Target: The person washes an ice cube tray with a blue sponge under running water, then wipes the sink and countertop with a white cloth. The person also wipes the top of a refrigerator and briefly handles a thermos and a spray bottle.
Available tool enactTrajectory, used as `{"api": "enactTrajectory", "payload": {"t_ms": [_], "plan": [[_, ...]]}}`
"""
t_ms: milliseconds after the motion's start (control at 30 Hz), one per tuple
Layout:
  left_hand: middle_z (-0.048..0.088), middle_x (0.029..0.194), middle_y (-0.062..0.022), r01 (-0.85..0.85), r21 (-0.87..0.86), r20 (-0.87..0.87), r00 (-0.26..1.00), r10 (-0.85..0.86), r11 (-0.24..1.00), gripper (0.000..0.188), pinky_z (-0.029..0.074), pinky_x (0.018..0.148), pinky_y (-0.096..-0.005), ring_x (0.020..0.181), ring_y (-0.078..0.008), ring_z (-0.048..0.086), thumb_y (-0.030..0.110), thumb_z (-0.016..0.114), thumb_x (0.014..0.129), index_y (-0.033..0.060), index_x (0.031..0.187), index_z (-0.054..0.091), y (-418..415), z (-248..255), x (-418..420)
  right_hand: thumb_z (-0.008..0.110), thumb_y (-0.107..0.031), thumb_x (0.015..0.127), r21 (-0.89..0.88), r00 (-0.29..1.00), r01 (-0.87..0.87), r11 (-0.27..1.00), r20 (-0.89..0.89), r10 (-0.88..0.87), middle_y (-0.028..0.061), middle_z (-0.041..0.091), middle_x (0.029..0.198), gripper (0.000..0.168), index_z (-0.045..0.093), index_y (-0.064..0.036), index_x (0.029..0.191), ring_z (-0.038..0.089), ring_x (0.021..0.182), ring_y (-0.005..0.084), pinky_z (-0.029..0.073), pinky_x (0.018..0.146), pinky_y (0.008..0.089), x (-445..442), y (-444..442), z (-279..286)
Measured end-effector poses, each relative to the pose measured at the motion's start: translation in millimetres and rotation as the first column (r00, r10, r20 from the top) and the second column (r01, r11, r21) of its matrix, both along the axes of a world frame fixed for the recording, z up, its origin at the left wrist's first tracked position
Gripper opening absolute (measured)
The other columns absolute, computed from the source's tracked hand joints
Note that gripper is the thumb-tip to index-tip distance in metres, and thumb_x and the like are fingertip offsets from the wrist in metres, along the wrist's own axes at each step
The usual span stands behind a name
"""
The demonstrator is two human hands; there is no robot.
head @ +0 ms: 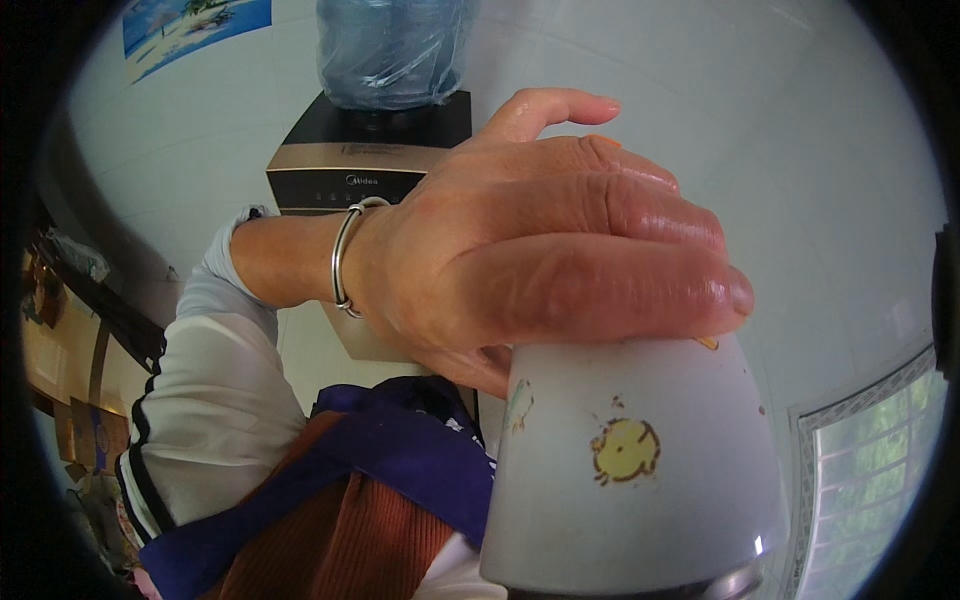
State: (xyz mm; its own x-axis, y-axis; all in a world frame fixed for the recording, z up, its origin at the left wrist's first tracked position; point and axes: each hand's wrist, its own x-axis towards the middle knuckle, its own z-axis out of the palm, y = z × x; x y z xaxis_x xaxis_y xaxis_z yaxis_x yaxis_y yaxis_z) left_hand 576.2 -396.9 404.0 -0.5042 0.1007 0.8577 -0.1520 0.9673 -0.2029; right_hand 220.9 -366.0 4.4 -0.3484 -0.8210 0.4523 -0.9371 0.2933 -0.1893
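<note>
My left hand (570,255) reaches in from the left, back of the hand up, wearing a silver bangle (345,262) at the wrist. Its fingers look wet and bend over the narrow upper end of a white tapered container (675,465), with the thumb tucked at the near side. The container bears a worn yellow cartoon print and other small marks, and a dark and shiny metal edge shows at its bottom. One finger, the farthest, is raised off it. The contents cannot be seen. My right hand is out of view.
Behind the hand stands a black and gold Midea water dispenser (300,157) with a wrapped blue water bottle (390,52) on top. Cardboard boxes (97,435) lie at the lower left. A barred window (862,487) is at the lower right. A beach picture (199,34) hangs on the tiled wall.
</note>
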Motion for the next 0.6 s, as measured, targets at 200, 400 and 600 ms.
{"api": "enactTrajectory", "payload": {"t_ms": [200,400,600], "plan": [[0.06,0.101,-0.0184,-0.01,0.001,0.026,1.0,0.01,1.0,0.033,0.031,0.087,-0.0648,0.09,-0.0347,0.063,0.005,0.065,0.075,0.0089,0.101,0.044,-0.1,2.0,3.0,0.058,-0.038,0.078,-0.021,1.0,-0.002,1.0,0.005,0.002,0.0191,0.046,0.128,0.057,0.048,-0.002,0.12,0.039,0.119,0.0408,0.033,0.098,0.0499,-0.8,3.3,-2.4],[0.06,0.103,-0.0181,-0.042,0.031,0.056,0.998,0.04,0.999,0.029,0.03,0.087,-0.0652,0.092,-0.0348,0.062,0.004,0.065,0.075,0.0084,0.098,0.047,2.0,3.8,5.8,0.058,-0.035,0.078,-0.027,1.0,-0.003,1.0,0.002,0.003,0.0184,0.048,0.125,0.053,0.05,0.0,0.118,0.042,0.116,0.039,0.035,0.096,0.0476,3.4,2.4,2.2],[0.059,0.105,-0.0172,-0.04,0.042,0.044,0.998,0.038,0.998,0.032,0.029,0.087,-0.0662,0.093,-0.0346,0.062,0.003,0.065,0.075,0.0092,0.1,0.046,3.5,6.6,4.4,0.059,-0.032,0.079,-0.126,0.997,0.02,0.992,-0.07,-0.029,0.0177,0.05,0.122,0.05,0.052,0.002,0.115,0.045,0.112,0.0373,0.037,0.095,0.0454,5.5,-0.8,1.0]]}}
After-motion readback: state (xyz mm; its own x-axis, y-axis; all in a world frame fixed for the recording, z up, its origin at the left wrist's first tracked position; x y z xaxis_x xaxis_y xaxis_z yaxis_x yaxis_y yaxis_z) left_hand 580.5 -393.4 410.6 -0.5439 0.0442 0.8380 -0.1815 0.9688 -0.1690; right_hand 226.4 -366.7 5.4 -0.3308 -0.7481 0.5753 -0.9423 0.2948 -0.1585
